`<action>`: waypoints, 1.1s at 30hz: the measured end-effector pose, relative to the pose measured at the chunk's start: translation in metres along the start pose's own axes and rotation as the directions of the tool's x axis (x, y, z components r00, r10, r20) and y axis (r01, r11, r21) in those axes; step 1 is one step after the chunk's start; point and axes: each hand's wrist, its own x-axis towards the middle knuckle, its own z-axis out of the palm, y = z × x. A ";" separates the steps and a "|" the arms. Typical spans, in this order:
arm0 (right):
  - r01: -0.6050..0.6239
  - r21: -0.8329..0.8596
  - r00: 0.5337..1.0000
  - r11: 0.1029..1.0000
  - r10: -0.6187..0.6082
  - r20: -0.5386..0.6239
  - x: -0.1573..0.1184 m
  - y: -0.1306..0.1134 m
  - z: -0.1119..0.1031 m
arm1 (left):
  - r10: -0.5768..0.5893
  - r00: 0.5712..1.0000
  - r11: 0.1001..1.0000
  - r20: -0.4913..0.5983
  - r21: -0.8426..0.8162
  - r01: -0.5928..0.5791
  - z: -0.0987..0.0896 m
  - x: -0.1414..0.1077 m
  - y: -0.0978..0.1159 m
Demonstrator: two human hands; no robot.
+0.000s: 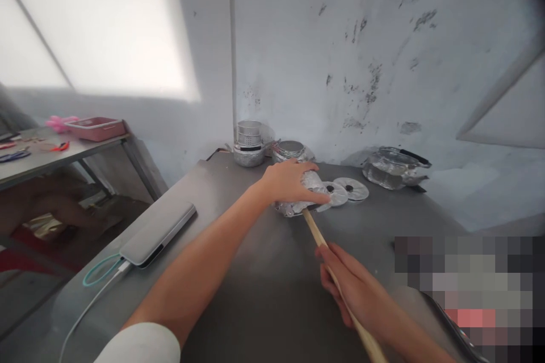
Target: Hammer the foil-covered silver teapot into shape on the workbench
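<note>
two hands on one tool: long pale wooden stick [336,283] with a crumpled silver foil-wrapped head [298,195], lying on the grey metal table [255,295] toward its far middle. long axis running from near right up to far left, foil end far, bare end passing out of the bottom edge of view. left hand [289,181] pressed flat over the top of the foil lump, fingers spread and curled down around it, fingertips pointing right. right hand [349,289] nearer, closed around the stick partway down, fingers wrapped narrow on the shaft. foil end thus directly under the left hand and far-left of the right; left hand plainly the closer of the two to the head, right hand well back along the handle.

just right of the foil lump, two flat silver discs with dark centre holes [347,190], overlapping, the nearer one touched or nearly touched by the left fingertips, hard to tell which. farther right, a clear glass lidded pot with a dark handle [394,167]. behind the left hand, against the stained white wall [340,57], a small stacked metal burner or tin [249,144] and a round foil-covered dish [292,150]. near left on the table, a slim silver power bank [157,232] with a teal-and-white cable [100,281] trailing off the near edge. far left, a second table [38,161] with a pink tray [96,127].
</note>
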 end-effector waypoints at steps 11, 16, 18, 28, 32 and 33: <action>-0.009 -0.039 1.000 0.999 0.009 0.003 -0.001 0.007 0.001 | -0.037 0.999 0.999 -0.018 0.001 0.037 0.001 -0.001 0.003; 0.037 -0.059 0.999 0.998 -0.039 -0.026 -0.002 0.006 0.001 | -0.008 0.999 1.000 -0.031 -0.024 0.007 0.002 0.001 -0.003; 0.009 -0.078 1.000 0.997 -0.011 -0.027 -0.002 0.006 -0.001 | 0.003 0.999 1.000 -0.037 -0.025 -0.004 0.002 0.001 -0.005; 0.056 -0.049 0.997 0.997 -0.058 -0.041 0.000 0.001 -0.005 | -0.012 0.999 1.000 -0.030 -0.010 0.012 0.003 0.002 -0.004; -0.013 -0.103 1.000 0.995 0.012 -0.007 -0.001 -0.001 -0.008 | -0.008 1.000 1.000 -0.014 -0.008 0.008 0.003 0.002 -0.005; -0.022 -0.109 1.000 0.994 0.021 -0.003 -0.002 -0.002 -0.008 | -0.007 1.000 1.000 -0.012 -0.004 0.007 0.003 0.002 -0.004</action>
